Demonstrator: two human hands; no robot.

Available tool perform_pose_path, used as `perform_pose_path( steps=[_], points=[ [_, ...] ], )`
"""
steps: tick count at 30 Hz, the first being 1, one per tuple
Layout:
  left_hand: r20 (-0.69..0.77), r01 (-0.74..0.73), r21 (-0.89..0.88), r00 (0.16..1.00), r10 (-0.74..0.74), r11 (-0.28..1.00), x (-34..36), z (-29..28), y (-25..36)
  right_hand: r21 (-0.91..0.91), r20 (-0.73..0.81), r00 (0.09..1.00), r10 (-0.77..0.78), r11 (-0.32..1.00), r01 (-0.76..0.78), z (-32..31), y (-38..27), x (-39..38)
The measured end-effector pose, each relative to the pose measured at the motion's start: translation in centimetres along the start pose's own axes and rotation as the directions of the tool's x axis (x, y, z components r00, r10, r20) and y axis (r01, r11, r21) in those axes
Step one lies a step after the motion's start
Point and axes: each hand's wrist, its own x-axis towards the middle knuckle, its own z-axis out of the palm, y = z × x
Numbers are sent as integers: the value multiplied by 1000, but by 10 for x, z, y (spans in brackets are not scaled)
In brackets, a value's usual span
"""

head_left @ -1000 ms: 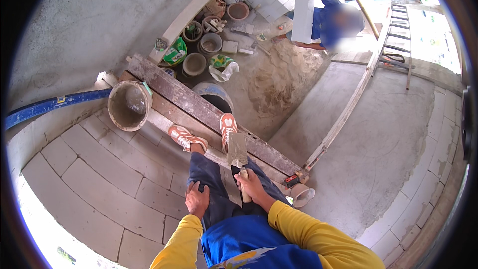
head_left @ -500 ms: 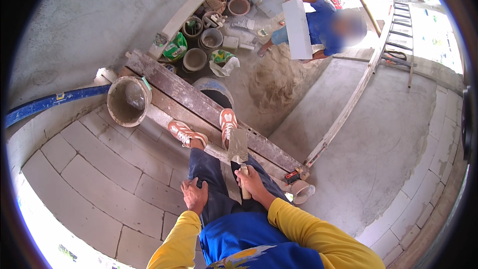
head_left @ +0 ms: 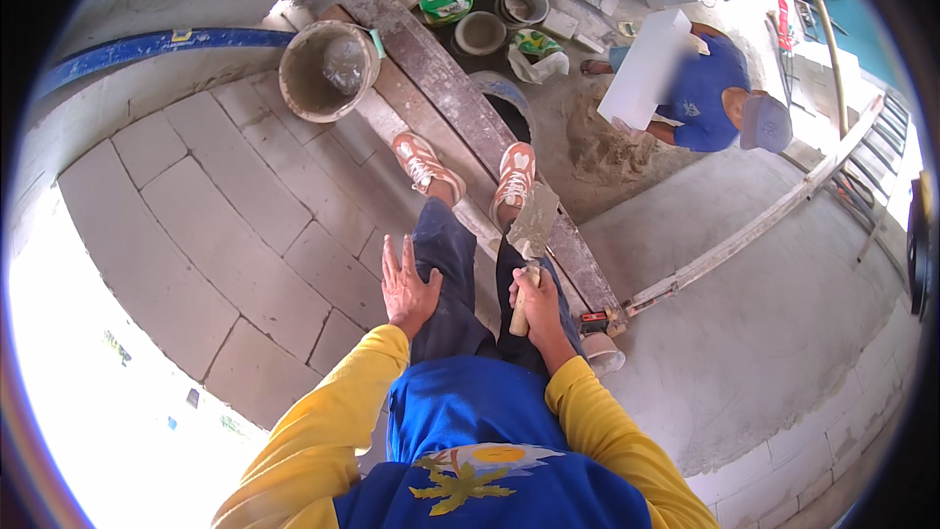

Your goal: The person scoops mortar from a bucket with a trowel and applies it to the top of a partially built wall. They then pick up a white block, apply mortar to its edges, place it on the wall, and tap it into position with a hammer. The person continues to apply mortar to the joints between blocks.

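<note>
I stand on a raised wooden plank (head_left: 460, 108) beside a grey block wall (head_left: 225, 206). My right hand (head_left: 537, 306) grips the wooden handle of a trowel (head_left: 532, 228), whose mortar-smeared blade points forward over my right shoe. My left hand (head_left: 406, 284) rests flat on my left thigh with the fingers spread, holding nothing. A mortar bucket (head_left: 328, 69) sits on the plank ahead of my feet, near the wall.
Below, a person in a blue shirt (head_left: 710, 88) carries a white block (head_left: 646, 69) near a sand pile. Several buckets (head_left: 480, 29) and bags lie on the ground beyond. A ladder (head_left: 862, 186) leans at the right. A blue pipe (head_left: 166, 44) runs along the wall.
The person below has walked closer with the white block. My view has tilted, and my hands have stayed on my thigh and the trowel.
</note>
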Motion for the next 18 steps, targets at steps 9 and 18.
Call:
perform_pose_path(
  steps=[9,18],
  points=[
    [186,143,-97,975,-123,985,1,3,-2,-1,9,1000,10,1000,-10,-4,-3,2],
    [141,94,-174,987,-70,980,0,16,-6,-49,16,1000,3,999,-2,-8,-8,2]
  ],
)
